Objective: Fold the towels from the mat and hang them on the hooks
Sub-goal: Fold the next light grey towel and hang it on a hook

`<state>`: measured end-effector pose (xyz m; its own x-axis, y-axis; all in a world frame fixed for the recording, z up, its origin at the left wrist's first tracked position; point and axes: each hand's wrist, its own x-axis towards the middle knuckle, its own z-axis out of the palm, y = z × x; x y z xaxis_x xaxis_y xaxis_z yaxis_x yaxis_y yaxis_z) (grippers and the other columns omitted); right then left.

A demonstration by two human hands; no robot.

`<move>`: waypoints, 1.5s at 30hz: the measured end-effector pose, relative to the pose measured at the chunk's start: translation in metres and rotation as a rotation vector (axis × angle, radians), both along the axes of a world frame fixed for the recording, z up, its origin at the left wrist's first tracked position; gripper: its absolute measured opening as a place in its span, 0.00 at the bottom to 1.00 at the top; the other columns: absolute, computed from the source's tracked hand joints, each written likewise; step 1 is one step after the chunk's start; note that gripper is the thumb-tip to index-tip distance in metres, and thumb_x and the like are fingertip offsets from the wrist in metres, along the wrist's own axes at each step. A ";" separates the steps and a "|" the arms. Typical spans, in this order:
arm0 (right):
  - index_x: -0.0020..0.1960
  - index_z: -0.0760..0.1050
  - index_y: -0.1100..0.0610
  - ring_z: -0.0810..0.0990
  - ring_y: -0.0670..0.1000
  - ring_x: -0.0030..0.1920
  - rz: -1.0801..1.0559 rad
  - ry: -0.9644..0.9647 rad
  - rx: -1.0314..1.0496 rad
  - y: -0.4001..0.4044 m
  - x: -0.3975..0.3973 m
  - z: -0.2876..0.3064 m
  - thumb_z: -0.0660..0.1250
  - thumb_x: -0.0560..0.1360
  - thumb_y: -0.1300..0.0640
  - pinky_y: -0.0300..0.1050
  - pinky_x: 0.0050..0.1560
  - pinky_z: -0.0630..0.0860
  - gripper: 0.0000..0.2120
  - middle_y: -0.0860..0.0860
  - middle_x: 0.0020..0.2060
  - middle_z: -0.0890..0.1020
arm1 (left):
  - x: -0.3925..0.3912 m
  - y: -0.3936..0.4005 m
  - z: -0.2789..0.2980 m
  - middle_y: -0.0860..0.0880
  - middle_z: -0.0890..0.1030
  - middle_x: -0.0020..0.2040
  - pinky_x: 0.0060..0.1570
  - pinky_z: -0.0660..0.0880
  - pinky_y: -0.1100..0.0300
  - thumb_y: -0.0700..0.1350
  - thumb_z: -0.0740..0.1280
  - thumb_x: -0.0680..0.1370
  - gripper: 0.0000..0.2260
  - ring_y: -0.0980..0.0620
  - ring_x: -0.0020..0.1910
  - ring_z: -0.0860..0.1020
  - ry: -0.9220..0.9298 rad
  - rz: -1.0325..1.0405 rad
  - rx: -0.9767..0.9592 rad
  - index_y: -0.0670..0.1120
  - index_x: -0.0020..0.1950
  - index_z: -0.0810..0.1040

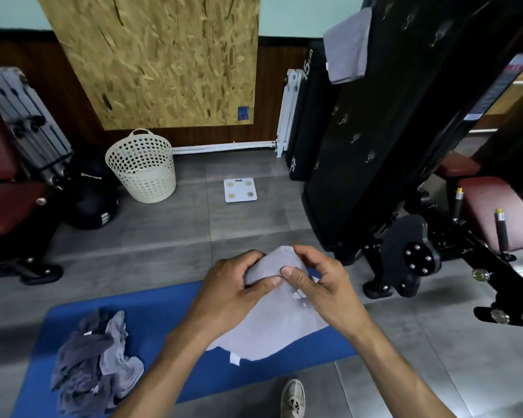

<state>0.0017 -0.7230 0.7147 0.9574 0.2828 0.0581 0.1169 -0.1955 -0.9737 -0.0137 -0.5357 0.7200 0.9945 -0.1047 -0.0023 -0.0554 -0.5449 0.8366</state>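
Grey towel (272, 324) pinched at its top corner by both hands, left (233, 292), right (320, 289), above mat's (151, 309) far edge; align edges before creasing.

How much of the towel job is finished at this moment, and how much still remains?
Done: one grey towel already hangs high on the black hook board. In hand: the left hand and right hand both pinch the top edge of a light grey towel above the blue mat, apparently mid-fold. Left: a crumpled pile of towels lies on the mat, and several hooks look free.
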 end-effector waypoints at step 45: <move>0.43 0.77 0.57 0.79 0.58 0.41 -0.796 -0.212 0.130 -0.072 0.732 0.030 0.71 0.75 0.63 0.55 0.45 0.77 0.04 0.58 0.39 0.80 | 0.864 -0.024 -0.015 0.57 0.84 0.50 0.52 0.76 0.67 0.38 0.67 0.78 0.10 0.60 0.53 0.80 0.153 -0.386 -0.262 0.54 0.52 0.81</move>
